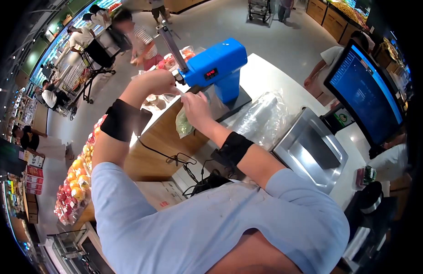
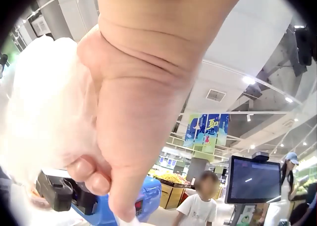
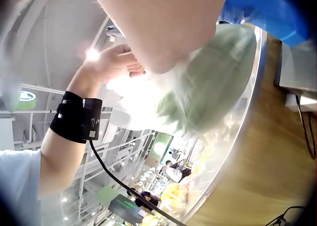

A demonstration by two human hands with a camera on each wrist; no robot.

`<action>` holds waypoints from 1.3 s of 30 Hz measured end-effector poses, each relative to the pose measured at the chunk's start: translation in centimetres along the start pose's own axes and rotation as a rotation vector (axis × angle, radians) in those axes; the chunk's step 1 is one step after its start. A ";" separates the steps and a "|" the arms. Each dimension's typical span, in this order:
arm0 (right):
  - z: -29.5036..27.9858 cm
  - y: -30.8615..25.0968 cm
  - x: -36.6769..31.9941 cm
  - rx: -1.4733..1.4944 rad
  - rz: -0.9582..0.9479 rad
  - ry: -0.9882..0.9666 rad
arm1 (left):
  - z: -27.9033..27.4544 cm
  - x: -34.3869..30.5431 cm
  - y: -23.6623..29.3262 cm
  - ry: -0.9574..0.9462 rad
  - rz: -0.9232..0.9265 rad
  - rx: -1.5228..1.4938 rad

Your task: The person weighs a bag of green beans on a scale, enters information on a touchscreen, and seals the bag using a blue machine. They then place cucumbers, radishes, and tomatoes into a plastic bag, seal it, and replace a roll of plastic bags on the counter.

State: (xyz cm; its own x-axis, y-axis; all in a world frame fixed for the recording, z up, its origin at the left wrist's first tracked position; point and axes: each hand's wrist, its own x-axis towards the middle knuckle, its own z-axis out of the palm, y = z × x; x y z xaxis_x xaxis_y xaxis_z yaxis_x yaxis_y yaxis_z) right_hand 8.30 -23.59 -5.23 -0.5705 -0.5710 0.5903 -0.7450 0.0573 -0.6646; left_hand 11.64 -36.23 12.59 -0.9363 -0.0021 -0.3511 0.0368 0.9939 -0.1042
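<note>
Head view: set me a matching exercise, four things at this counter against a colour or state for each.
Things:
1. sealing machine
2. produce bag
3. scale
4. monitor

States:
a. bare steel tray
b. held by the left hand and the right hand
c. blue body, small red display
d. lit blue screen in a dark frame

Pairs: 1-c, 2-b, 3-a, 4-d
</note>
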 end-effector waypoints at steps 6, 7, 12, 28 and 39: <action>4.5 2.2 1.6 -0.004 0.172 0.102 | 1.1 3.2 -4.2 0.178 0.078 0.164; 4.8 2.4 1.9 -0.001 0.174 0.107 | 1.3 3.8 -5.2 0.192 0.125 0.140; 7.1 3.7 2.7 0.022 0.197 0.149 | 1.5 4.7 -6.6 0.124 -0.007 -0.149; 7.6 4.4 5.0 0.007 0.286 -0.054 | 2.1 6.2 -9.3 -0.020 -0.014 -0.568; 3.1 1.0 0.3 0.113 0.223 0.009 | 1.9 0.5 0.1 0.410 -0.021 0.225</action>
State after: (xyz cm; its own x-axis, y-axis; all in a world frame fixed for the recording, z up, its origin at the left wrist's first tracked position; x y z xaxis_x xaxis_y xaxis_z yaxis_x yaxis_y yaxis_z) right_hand 8.44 -26.28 -7.15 -0.7202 -0.5470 0.4267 -0.5571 0.0893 -0.8257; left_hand 11.79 -36.32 10.64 -0.9968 0.0664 0.0454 0.0483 0.9454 -0.3223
